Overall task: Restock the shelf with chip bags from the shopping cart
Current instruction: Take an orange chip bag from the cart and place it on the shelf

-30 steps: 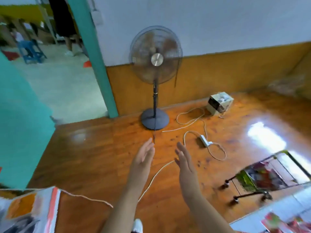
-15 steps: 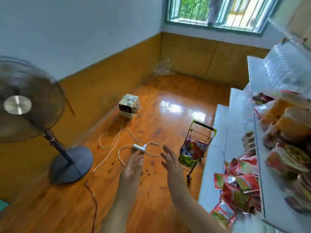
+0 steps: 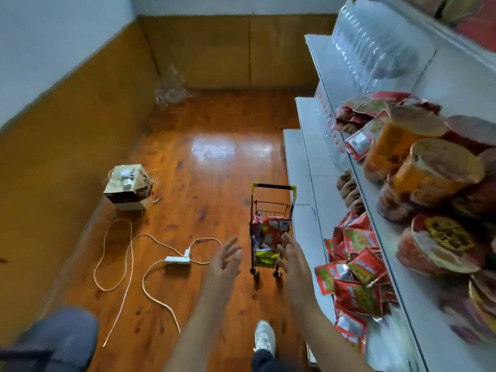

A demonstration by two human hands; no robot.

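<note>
A small wire shopping cart (image 3: 272, 205) with a yellow-and-black handle stands on the wooden floor beside the white shelf (image 3: 308, 167). Red and colourful chip bags (image 3: 271, 229) fill its basket. My left hand (image 3: 225, 261) hovers just left of the cart, fingers spread, holding nothing. In front of the cart's near right corner is my right hand (image 3: 291, 257), open and empty, hiding part of the basket. More red chip bags (image 3: 354, 269) lie heaped on the shelf's lower tier to the right.
Round noodle bowls (image 3: 429, 173) crowd the upper tier, with wrapped water bottles (image 3: 373, 47) above. A white power strip (image 3: 178, 260) and looping cord (image 3: 126, 253) lie on the floor at left, near a cardboard box (image 3: 127, 187). My shoe (image 3: 264, 336) is below.
The view has swung right from the fan and doorway to the shelf and cart. The cart now lies directly beyond my hands, which stay open and extended.
</note>
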